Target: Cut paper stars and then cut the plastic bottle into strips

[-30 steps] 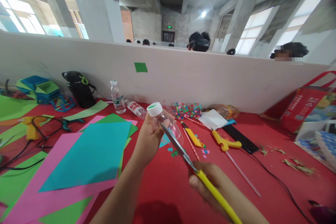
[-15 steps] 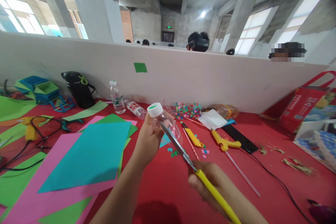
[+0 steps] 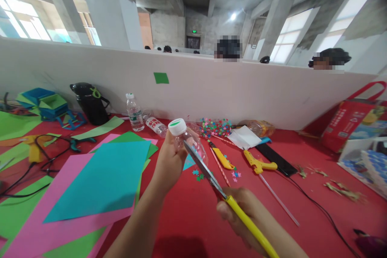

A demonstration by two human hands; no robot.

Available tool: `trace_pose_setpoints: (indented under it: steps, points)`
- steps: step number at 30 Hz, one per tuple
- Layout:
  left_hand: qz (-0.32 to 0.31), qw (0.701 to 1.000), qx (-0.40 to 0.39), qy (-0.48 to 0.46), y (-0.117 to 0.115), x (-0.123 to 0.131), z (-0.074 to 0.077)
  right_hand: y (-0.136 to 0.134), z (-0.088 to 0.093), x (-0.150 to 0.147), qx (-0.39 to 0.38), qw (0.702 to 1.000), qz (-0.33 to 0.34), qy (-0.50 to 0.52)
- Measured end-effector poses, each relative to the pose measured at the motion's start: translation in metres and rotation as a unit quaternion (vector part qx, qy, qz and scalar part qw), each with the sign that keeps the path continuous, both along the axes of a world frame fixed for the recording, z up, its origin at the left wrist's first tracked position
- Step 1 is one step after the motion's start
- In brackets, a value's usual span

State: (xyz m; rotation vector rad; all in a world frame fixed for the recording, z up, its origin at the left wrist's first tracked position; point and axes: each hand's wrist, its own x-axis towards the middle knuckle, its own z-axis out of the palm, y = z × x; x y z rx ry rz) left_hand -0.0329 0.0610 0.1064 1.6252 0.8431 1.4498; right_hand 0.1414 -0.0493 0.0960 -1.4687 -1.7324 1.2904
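My left hand (image 3: 169, 156) is closed around a clear plastic bottle (image 3: 196, 145) with a white cap, held tilted above the red table. In my right hand (image 3: 238, 209) are scissors (image 3: 208, 175) with yellow handles. Their blades point up and left and lie against the bottle's side just below its neck; whether they pierce the plastic, I cannot tell. Just beyond the bottle lie a yellow utility knife (image 3: 223, 158), a striped straw (image 3: 220, 166) and scattered star sequins (image 3: 198, 175).
Coloured paper sheets (image 3: 105, 181) cover the left side. Behind them stand a black flask (image 3: 90, 102) and a water bottle (image 3: 134, 113). A yellow glue gun (image 3: 258, 163) and a black phone-like slab (image 3: 276, 159) lie right. A white partition (image 3: 121, 70) closes off the back.
The bottle and scissor tips have shifted very slightly left. Otherwise both hands keep nearly the same pose.
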Motion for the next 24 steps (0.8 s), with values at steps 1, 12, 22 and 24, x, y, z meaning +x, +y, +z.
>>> trace_pose_setpoints:
  steps: [1,12,22,24]
  points:
    - [0.004,1.000,0.003,0.002,0.000,0.000,0.000,0.001,0.000,0.000,0.001,1.000,0.001,-0.002]
    - [0.014,0.999,0.004,-0.029,0.003,-0.002,-0.007,-0.001,-0.004,0.007,0.004,0.999,0.033,0.009]
    - [0.024,0.999,-0.008,-0.035,0.004,-0.003,-0.008,0.004,-0.008,0.005,0.040,0.999,0.030,-0.004]
    - [0.027,0.999,-0.007,-0.028,0.005,-0.003,-0.008,0.005,-0.011,0.006,0.039,0.999,0.034,-0.007]
